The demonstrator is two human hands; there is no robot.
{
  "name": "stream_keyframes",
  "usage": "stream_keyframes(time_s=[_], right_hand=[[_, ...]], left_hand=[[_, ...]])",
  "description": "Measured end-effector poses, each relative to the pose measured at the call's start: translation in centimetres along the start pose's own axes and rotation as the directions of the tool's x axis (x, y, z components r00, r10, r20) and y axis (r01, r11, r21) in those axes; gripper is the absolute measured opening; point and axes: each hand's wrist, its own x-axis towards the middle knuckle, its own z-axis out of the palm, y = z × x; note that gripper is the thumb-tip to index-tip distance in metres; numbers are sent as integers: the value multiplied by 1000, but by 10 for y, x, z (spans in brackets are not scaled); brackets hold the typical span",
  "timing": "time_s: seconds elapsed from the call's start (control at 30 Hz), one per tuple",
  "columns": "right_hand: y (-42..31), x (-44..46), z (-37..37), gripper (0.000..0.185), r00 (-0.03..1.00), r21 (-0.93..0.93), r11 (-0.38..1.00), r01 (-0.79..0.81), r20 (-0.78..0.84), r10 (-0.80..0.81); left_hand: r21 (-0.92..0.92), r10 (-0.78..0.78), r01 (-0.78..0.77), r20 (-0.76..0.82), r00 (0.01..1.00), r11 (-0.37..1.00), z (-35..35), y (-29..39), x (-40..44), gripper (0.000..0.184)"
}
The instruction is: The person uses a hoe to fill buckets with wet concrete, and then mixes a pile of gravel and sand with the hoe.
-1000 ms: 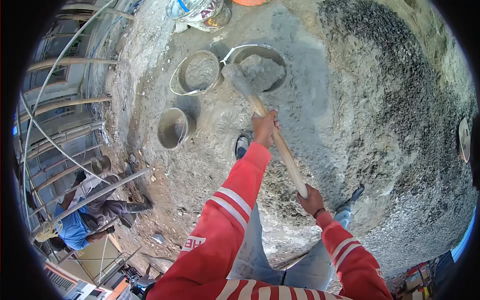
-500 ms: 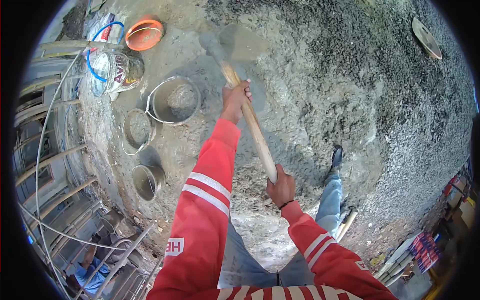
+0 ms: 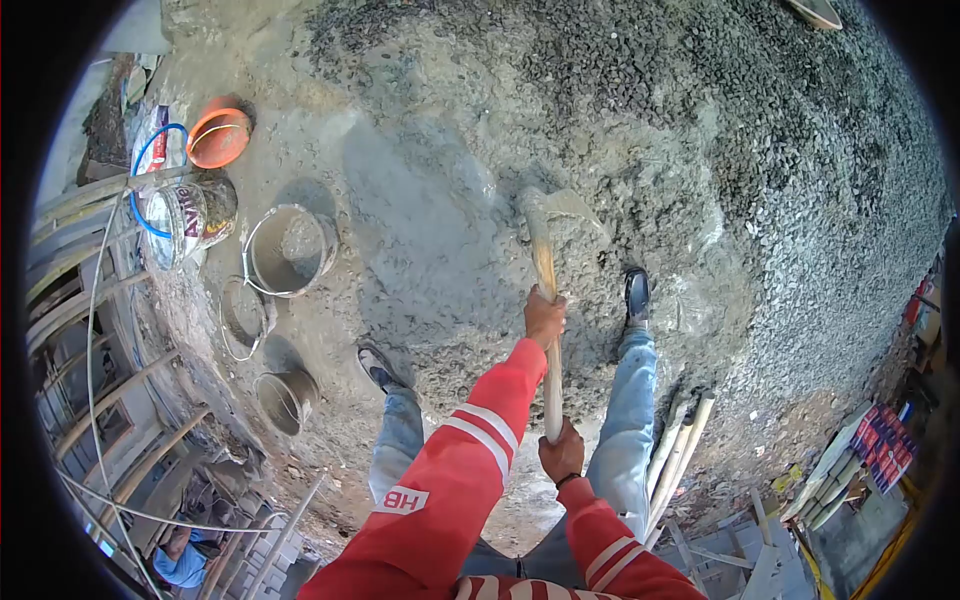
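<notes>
My left hand (image 3: 545, 318) is wrapped round the middle of a hoe's wooden handle (image 3: 553, 375). Lower down, near the handle's end, my right hand (image 3: 562, 450) grips the same handle. The mud-coated hoe blade (image 3: 572, 208) points to the right and lies at the rough grey mix, its lower edge hard to make out. Left of it spreads a smooth wet patch of cement mix (image 3: 420, 210). My shoes (image 3: 637, 293) stand on either side of the handle.
To the left are a large bucket (image 3: 290, 250), two smaller buckets (image 3: 287, 402), an orange bucket (image 3: 217, 138) and a printed pail (image 3: 190, 217). Gravel (image 3: 830, 230) covers the right side. Poles (image 3: 680, 460) lie beside my right leg. A person in blue (image 3: 180, 565) is at lower left.
The hoe has swung from the upper left, over the wet patch, to the right and closer to my feet. Both hands stay on the handle, which now stands more upright in view.
</notes>
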Motion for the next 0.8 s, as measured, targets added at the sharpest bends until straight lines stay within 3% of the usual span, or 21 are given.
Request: stream_keyframes(time_s=[0.07,0.17,0.23,0.33,0.37,0.4,0.47,0.5,0.57,0.63,0.7,0.77,0.8], right_hand=[[12,-50,14,41,998,45,998,-33,53,31],[29,-109,35,33,1000,108,994,-17,21,15],[20,-116,35,33,1000,105,994,-15,8,14],[6,-61,25,41,997,26,998,52,62,-54],[-1,-28,22,41,987,73,985,158,-4,-158],[-20,7,14,41,960,99,957,274,-94,-265],[-60,85,-9,39,927,239,896,374,-72,-368],[-86,120,-20,38,904,283,858,428,-123,-410],[-124,189,-34,38,892,397,805,441,-95,-442],[-130,215,-24,36,897,454,792,409,-38,-441],[-140,215,-3,33,941,564,796,219,93,-325],[-129,183,17,32,965,534,817,218,9,-263],[-119,176,34,33,966,612,762,212,-12,-259]], left_hand=[[60,-47,47,11,999,997,-28,-17,-48,44],[225,-27,53,-115,993,973,-55,-57,-86,47],[380,175,-71,-247,953,922,-69,-48,-108,46],[107,173,-155,-186,967,982,-76,22,-90,41],[-35,130,-138,-160,979,990,-71,56,-79,39],[-99,195,-210,-145,970,973,-65,95,-63,34],[35,403,-404,-187,896,914,-52,157,-10,34],[148,550,-530,-250,797,835,-44,176,34,34],[274,543,-478,-269,795,835,-31,229,96,38],[364,552,-444,-285,784,819,-22,231,138,40],[569,436,-224,-267,860,791,-20,218,156,44],[583,373,-158,-270,888,797,-17,196,145,44],[601,320,-102,-269,908,793,-18,187,133,44]])
